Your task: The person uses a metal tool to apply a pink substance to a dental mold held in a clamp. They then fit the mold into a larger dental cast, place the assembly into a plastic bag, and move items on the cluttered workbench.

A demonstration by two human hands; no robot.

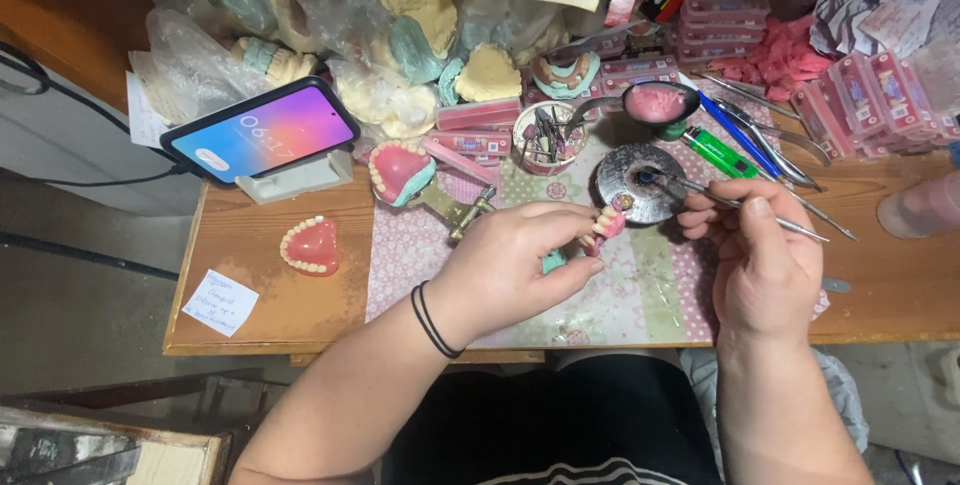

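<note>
Hands work low over the patterned mat (640, 295), nearest the camera. The left hand (510, 265), with black bands at the wrist, pinches a small denture piece (603, 228) between thumb and fingertips; its pink base and pale teeth show just past the fingers, held above the mat and close to the other hand. The right hand (760, 255) has its fingers pressed together around a thin metal tool (720, 200), gripped like a pen, and the tool's tip reaches to the dark centre of a round metal dish (640, 183) just beyond the piece. Judging from that, the shaping of this piece looks to be mid-way: teeth are already seated in it, yet the tool is at the dish and not on the piece, so more touching-up seems left. A finished-looking pink denture (310, 245) lies apart on the bare wooden table (250, 275) to the left, beside a small paper note (220, 302). Behind the mat a model on a metal hinge frame (420, 180) carries another pink set. Farther back stand a phone (262, 130) on a stand, a cup of small burs (548, 135), a dark bowl of pink wax (660, 103), a green lighter (720, 153), loose steel instruments (780, 150), trays of teeth (870, 95) and bagged plaster casts (400, 45).
</note>
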